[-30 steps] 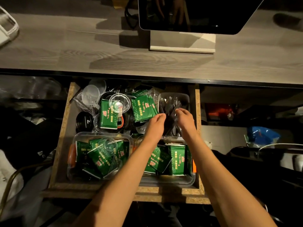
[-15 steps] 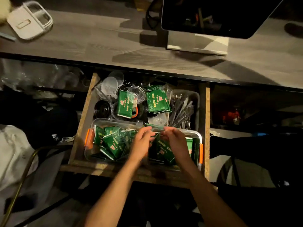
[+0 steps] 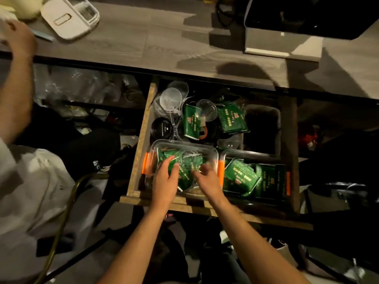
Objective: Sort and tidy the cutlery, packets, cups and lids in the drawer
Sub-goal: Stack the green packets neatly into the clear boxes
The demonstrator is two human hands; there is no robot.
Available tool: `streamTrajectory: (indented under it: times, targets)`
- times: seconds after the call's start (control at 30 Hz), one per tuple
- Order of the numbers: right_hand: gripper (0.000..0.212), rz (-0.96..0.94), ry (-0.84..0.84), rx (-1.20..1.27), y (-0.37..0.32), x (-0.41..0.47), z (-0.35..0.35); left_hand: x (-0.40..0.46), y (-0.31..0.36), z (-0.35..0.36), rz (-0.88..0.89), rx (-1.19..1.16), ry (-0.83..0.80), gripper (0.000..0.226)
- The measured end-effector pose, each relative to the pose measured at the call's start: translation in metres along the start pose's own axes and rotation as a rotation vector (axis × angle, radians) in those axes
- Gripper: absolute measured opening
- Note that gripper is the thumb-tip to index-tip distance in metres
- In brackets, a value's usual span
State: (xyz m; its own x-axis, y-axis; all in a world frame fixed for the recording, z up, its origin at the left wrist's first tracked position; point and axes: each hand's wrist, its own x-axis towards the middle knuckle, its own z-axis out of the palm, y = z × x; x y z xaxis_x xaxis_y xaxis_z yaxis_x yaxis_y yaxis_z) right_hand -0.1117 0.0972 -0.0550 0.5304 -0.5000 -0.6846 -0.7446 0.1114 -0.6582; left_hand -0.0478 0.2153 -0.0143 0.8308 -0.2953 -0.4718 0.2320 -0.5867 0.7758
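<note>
The wooden drawer stands pulled out. Both my hands reach into its front-left clear container, which has orange clips. My left hand lies with its fingers on the green packets and clear lids inside. My right hand, blurred, touches the same pile with spread fingers. The front-right container holds more green packets. At the back right a clear tray lies in shadow. At the back left are clear cups, a black lid, a clear lid and loose packets.
A grey wood-grain counter runs above the drawer, with a white lidded box and a monitor stand on it. Another person in white sits to the left with a hand at the counter edge. A brass chair frame curves below.
My hands drew back from the cutlery tray at the back right to the front-right container, then went left into the front-left container. The view swung left, and the other person came into sight.
</note>
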Motion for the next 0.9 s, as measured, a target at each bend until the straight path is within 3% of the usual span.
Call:
streamTrajectory:
  times: [0.1,0.17,0.3,0.4,0.47,0.77,0.9]
  targets:
    - [0.073,0.003,0.093,-0.107,0.001,0.009,0.022,0.013,-0.013,-0.008,-0.063,0.01,-0.128,0.047]
    - [0.072,0.02,0.121,-0.177,0.003,0.016,0.026,0.019,-0.021,-0.009,-0.076,0.034,-0.209,0.05]
    - [0.048,0.057,0.062,-0.379,0.009,0.02,0.029,0.029,-0.029,-0.009,-0.087,0.059,-0.305,0.052]
    - [0.024,-0.037,0.137,-0.548,0.011,0.012,0.03,0.032,-0.027,-0.009,-0.071,0.066,-0.311,0.051]
    - [0.017,-0.075,0.22,-0.522,0.011,0.005,0.029,0.032,-0.024,-0.011,-0.052,0.083,-0.301,0.05]
    - [0.026,-0.204,0.675,-0.545,-0.014,-0.023,0.0,0.052,-0.016,-0.003,-0.038,0.073,-0.341,0.055]
    - [0.022,-0.15,0.816,-0.216,-0.026,-0.019,-0.011,0.062,-0.011,0.004,-0.101,0.065,-0.348,0.061]
